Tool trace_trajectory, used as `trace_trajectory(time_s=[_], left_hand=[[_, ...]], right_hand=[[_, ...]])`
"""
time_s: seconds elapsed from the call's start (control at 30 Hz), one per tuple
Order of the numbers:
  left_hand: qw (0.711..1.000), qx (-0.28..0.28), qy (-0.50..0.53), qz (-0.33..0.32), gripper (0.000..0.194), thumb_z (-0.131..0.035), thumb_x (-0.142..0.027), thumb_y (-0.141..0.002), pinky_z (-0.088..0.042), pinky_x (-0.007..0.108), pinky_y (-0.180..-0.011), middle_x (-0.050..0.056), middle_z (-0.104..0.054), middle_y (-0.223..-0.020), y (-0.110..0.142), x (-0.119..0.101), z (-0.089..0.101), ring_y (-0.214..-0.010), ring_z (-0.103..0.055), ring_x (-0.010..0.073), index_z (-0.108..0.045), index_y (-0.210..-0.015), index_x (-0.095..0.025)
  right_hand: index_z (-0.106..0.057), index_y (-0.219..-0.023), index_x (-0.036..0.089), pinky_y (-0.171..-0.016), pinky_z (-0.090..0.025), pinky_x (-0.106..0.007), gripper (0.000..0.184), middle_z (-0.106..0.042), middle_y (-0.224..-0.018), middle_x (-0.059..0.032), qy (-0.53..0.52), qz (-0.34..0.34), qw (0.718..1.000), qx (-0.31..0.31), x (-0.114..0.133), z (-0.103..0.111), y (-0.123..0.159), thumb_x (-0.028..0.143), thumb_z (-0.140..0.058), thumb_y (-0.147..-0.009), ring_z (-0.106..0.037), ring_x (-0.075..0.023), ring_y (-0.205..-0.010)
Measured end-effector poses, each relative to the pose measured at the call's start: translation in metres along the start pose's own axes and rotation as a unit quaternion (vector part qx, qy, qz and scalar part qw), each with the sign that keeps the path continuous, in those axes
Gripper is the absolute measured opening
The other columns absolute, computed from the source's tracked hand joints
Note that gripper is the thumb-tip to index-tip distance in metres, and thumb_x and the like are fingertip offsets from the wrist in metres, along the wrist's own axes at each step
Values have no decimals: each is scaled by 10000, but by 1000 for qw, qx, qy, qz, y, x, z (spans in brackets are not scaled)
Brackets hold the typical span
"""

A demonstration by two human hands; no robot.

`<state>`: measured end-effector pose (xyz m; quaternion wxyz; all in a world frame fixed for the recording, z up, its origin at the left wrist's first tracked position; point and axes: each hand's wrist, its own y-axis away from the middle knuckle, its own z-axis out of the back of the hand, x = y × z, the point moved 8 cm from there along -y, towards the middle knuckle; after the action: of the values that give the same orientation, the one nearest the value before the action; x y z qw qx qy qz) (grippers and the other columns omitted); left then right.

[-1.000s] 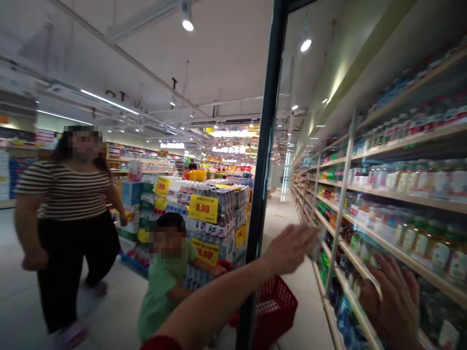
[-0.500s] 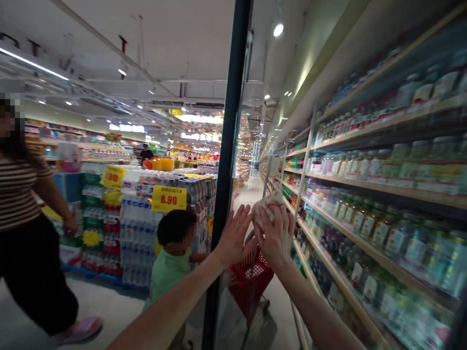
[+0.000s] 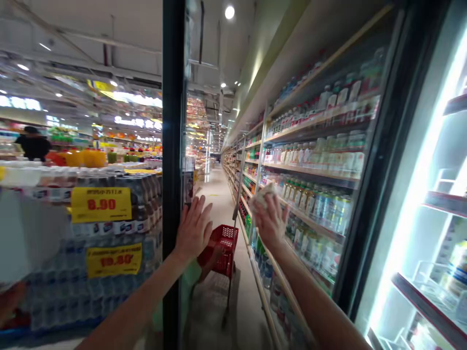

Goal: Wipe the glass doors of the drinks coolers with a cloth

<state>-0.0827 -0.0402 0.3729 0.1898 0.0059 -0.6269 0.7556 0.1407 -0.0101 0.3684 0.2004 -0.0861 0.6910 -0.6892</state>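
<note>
A glass door with a dark frame (image 3: 172, 146) stands swung out in front of me. My left hand (image 3: 194, 227) lies against the door beside its left frame edge, fingers stretched out and holding nothing. On the glass farther right, my right hand (image 3: 272, 223) presses a crumpled whitish cloth (image 3: 263, 195), which shows above and beside the fingers. Part of the cloth is hidden under the palm.
Lit cooler shelves (image 3: 430, 287) stand at my right. Through the glass I see a red basket cart (image 3: 226, 238), bottle-filled shelves (image 3: 310, 170) and part of a green-clad person (image 3: 188, 287). Stacked drink packs (image 3: 73, 277) with yellow price signs (image 3: 101, 204) are on the left.
The view has turned right, bringing the lit cooler into sight. My hands are farther apart, the right one still on the cloth. The striped-shirted person has left the view.
</note>
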Motion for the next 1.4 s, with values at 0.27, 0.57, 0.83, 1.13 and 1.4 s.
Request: trace_trajectory(time_s=[0.27, 0.57, 0.83, 1.13, 1.4], left_hand=[[1000, -20, -12, 14, 660, -487, -224, -827, -218, 491, -1082, 100, -228, -1471, -1, -10, 7, -1355, -211, 264, -183, -1413, -238], [1000, -22, -11, 9, 697, -506, -226, -816, -220, 494, -1082, 84, -210, -1477, -1, -19, 22, -1351, -220, 272, -158, -1419, -255], [999, -39, -13, 4, 660, -520, -241, -804, -212, 504, -1084, 109, -232, -1469, 1, -25, 28, -1351, -218, 281, -236, -1399, -229], [999, -28, 5, 25, 639, -486, -210, -808, -200, 510, -1089, 101, -245, -1465, 1, -33, 43, -1355, -204, 273, -240, -1397, -237], [998, -33, -47, 3, 572, -463, -184, -816, -277, 461, -1052, 135, -342, -1418, 3, -46, 68, -1349, -238, 248, -303, -1364, -187]], right_hand=[[-326, -1380, 236, -1019, -211, -616, 500, -265, -1458, -137, -19, -176, 982, -71, -13, 9, 37, 225, -373, -882, -168, -335, -1362], [-268, -1394, 281, -1025, -214, -601, 549, -277, -1457, -105, 53, -168, 976, -125, -91, 43, 41, 171, -365, -865, -257, -280, -1339], [-373, -1347, 299, -1051, -252, -527, 532, -354, -1421, -57, -5, 18, 997, 68, 17, 17, 47, 173, -424, -833, -226, -288, -1351], [-288, -1393, 206, -991, -305, -589, 526, -195, -1480, -148, -12, -186, 979, -88, -42, 54, 31, 176, -353, -872, -164, -309, -1368], [-427, -1309, 284, -1066, -230, -532, 483, -396, -1396, -64, -43, 23, 999, 8, 32, 51, 32, 164, -443, -841, -263, -262, -1340]])
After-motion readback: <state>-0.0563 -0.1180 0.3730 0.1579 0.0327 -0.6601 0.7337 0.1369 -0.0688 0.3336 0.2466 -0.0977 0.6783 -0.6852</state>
